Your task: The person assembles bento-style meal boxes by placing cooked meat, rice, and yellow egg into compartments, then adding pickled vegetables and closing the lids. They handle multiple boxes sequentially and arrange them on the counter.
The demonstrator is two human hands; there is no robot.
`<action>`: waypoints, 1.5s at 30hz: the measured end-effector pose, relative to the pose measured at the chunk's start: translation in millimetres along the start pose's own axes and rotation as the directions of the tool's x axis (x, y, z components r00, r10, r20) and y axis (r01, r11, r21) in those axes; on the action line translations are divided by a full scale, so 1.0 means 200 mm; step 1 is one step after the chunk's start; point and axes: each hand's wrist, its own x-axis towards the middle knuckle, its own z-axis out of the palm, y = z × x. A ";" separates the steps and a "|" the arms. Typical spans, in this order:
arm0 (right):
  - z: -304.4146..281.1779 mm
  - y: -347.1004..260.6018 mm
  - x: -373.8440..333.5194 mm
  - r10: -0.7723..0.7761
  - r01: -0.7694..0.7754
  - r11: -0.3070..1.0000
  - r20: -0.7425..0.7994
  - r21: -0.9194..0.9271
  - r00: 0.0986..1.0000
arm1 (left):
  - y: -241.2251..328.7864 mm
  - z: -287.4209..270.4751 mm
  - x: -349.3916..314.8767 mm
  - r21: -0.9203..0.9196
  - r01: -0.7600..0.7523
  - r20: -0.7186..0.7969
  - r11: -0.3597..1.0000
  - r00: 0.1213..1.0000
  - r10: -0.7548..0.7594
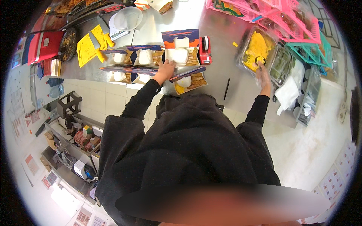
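Note:
Two rows of open cardboard food boxes with dark blue lids stand along the counter's front edge. Inside the box (183, 48) by my left hand lie a white rounded mound (179, 55) and golden-brown pieces. My left hand (166, 70) rests with fingers apart against that box's near edge. A front-row box (196, 87) also has a yellow portion in its corner. At the right, my right hand (263, 78), seemingly in a clear glove, holds a small dark round-headed scoop (260, 60). The scoop is in yellow scrambled-egg-like food (258, 47) inside a clear-walled tray (243, 62).
A red tape dispenser (205, 51) stands beside the boxes. Knives lie on a yellow cutting board (87, 49) at left, near a scale (116, 32) with a clear bowl. Pink baskets (286, 22) and a green basket (320, 52) stand at far right. A black stick (226, 89) lies on the counter.

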 end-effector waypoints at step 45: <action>0.35 -0.01 -0.14 -0.655 0.272 0.594 -0.259 -0.757 0.710 | 0.00 0.14 0.09 -0.980 0.195 0.063 0.029 0.450 -0.891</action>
